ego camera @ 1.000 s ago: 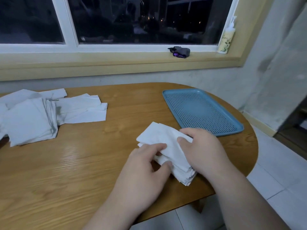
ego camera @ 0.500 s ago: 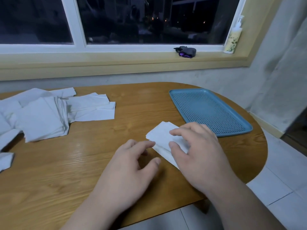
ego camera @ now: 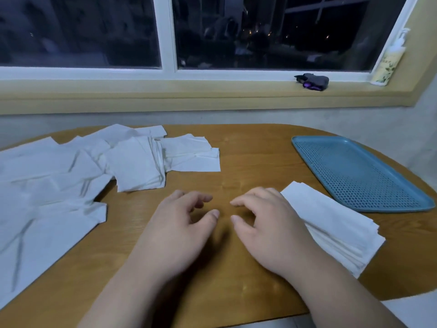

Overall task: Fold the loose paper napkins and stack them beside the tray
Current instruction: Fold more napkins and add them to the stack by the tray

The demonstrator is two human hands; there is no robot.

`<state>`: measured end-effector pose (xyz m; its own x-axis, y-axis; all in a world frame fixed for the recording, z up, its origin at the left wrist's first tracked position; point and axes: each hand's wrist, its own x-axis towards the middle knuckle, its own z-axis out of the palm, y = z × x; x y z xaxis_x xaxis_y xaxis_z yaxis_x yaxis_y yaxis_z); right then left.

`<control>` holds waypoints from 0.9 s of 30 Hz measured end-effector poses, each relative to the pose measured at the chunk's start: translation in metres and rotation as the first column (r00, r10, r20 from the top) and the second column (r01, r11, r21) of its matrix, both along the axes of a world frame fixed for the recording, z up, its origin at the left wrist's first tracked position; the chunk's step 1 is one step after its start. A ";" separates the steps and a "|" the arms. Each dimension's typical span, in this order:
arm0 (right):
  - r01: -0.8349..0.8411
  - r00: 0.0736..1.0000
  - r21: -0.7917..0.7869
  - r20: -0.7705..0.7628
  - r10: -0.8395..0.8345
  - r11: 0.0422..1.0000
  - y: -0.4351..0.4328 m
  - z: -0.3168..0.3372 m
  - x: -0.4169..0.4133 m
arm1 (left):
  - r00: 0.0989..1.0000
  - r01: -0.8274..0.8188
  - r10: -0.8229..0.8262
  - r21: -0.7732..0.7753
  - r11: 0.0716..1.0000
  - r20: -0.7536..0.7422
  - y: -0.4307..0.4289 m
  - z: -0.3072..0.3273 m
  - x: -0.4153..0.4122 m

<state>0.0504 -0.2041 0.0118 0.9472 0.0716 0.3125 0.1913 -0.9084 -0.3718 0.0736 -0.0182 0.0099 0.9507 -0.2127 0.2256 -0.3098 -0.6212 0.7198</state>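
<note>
Nearest: two bare forearms coming in from 6 o'clock over the wooden desk (ego camera: 248, 157).

Left hand (ego camera: 175, 230): palm down at centre of the desk, fingers (ego camera: 201, 198) loosely curled, grasping nothing. Thumb tip points toward 3 o'clock.

Right hand (ego camera: 267, 230): palm down just beside the left, a small gap between the two thumbs. Its fingers (ego camera: 238, 202) are also slack and released, holding nothing. Outer edge of this hand overlaps the near-left edge of the folded stack; contact cannot be told.

Folded napkin stack (ego camera: 331, 228): white, several layers, lying flat at 3 o'clock of the right hand, long side running from 11 to 5 o'clock. Sits just beside the tray's near rim, on the desk, not in the tray.

Tray (ego camera: 359, 176): blue, perforated floor, at 2 o'clock near the desk's right edge.

Loose napkins (ego camera: 47, 185): white, creased, spread and overlapping from 8 to 10 o'clock, well apart from the stack.

Smaller pile (ego camera: 139, 162): squarish layered napkins at 11 o'clock, against the loose spread; flatter sheets (ego camera: 191, 155) beside it toward 12.

Farthest: window sill (ego camera: 189, 93) at 12 o'clock, carrying a dark object with a purple part (ego camera: 312, 81) at 1 o'clock and a pale pump bottle (ego camera: 390, 60) in the right corner. Dark window (ego camera: 260, 31) above.
</note>
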 end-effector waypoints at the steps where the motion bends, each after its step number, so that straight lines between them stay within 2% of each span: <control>1: -0.005 1.000 -0.013 -0.019 0.005 1.000 0.007 0.001 0.009 | 1.000 -0.019 0.019 -0.001 1.000 -0.011 0.007 0.001 0.002; 4: -0.024 0.999 -0.024 -0.040 0.023 0.999 0.028 0.004 0.046 | 0.996 -0.087 0.087 -0.001 0.996 -0.028 0.030 0.003 0.009; 10: 0.019 0.997 0.055 -0.073 -0.015 0.998 0.070 0.009 0.143 | 0.979 -0.192 0.192 0.004 0.981 -0.064 0.064 0.001 0.027; 18: 0.053 0.990 -0.063 -0.130 -0.061 0.997 0.103 -0.005 0.240 | 0.982 -0.172 0.174 0.036 0.984 -0.068 0.088 0.001 0.052; 22: 0.007 0.991 -0.117 -0.135 -0.023 0.993 0.112 -0.012 0.261 | 0.986 -0.149 0.152 0.051 0.987 -0.063 0.099 0.000 0.061; 27: 0.024 0.995 -0.107 -0.089 -0.033 0.994 0.118 -0.014 0.266 | 0.987 -0.130 0.134 0.044 0.990 -0.087 0.109 0.000 0.062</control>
